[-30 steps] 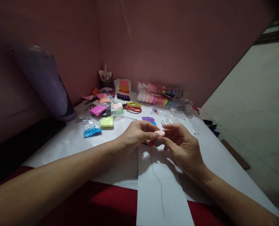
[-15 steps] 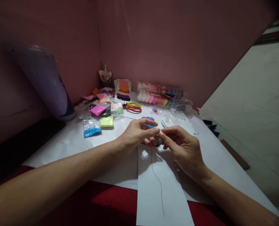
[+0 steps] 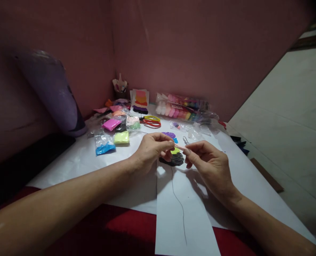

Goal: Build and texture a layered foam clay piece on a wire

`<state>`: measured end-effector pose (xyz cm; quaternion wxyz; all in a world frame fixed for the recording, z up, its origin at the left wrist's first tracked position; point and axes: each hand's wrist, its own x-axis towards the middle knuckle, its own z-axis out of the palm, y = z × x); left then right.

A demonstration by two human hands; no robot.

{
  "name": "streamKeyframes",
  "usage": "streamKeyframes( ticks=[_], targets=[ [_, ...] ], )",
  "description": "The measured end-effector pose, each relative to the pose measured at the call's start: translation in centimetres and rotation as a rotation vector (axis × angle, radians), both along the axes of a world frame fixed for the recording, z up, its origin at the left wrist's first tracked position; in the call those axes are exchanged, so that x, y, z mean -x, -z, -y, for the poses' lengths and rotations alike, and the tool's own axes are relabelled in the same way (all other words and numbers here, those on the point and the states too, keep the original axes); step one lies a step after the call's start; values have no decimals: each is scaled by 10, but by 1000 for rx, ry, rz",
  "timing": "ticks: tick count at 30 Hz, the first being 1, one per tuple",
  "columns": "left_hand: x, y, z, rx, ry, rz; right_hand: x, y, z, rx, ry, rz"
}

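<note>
My left hand (image 3: 154, 151) and my right hand (image 3: 209, 163) meet over the white paper (image 3: 184, 209), each pinching one end of a thin pale-pink strip of clay (image 3: 179, 147) stretched between them. Right under the strip lies a dark ribbed clay piece (image 3: 174, 160) with a small yellow-green bit (image 3: 176, 151) on top. Behind it sit a purple clay shape (image 3: 168, 134), a blue bit and a small metal tool (image 3: 185, 140).
Bags of coloured clay (image 3: 112, 131) lie at the left, with yellow and red scissors (image 3: 151, 121), a colour card (image 3: 140, 100) and a clear box of clay sticks (image 3: 183, 108) near the pink wall. A purple bottle (image 3: 55, 94) stands far left. A thin black wire (image 3: 179, 206) lies on the paper.
The pink clay was a small lump pressed between both hands; my hands have drawn apart and it is now a thin strip, uncovering the dark ribbed piece below.
</note>
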<state>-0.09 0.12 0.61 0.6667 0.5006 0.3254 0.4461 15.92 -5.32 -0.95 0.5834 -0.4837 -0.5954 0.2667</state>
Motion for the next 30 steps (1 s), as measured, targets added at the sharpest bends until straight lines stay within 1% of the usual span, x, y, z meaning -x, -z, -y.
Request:
streamKeyframes(
  ticks=[3, 5, 7, 11, 13, 15, 19, 23, 28, 30],
  targets=[
    [3, 1, -4, 74, -56, 59, -4, 1, -6, 78, 46, -138],
    [4, 1, -6, 116, -31, 81, -6, 1, -8, 131, 57, -201],
    [5, 1, -5, 131, 32, 88, -7, 1, -9, 161, 43, -212],
    [4, 3, -1, 132, 157, 19, -2, 1, -6, 154, -51, -167],
    [3, 4, 0, 84, 218, -21, 0, 1, -4, 146, -105, -134],
    [2, 6, -1, 26, 250, -49, 1, 2, -3, 128, -128, -92],
    [3, 4, -2, -5, 244, -58, 2, 4, 0, 81, -134, -22],
    [3, 3, -2, 4, 278, -57, 2, 3, 2, 42, -118, 22],
    [2, 7, -3, 33, 336, 16, 3, 1, 3, 24, -75, 63],
    [2, 8, -3, 31, 336, 32, 3, 1, 3, 13, -67, 67]
  ],
)
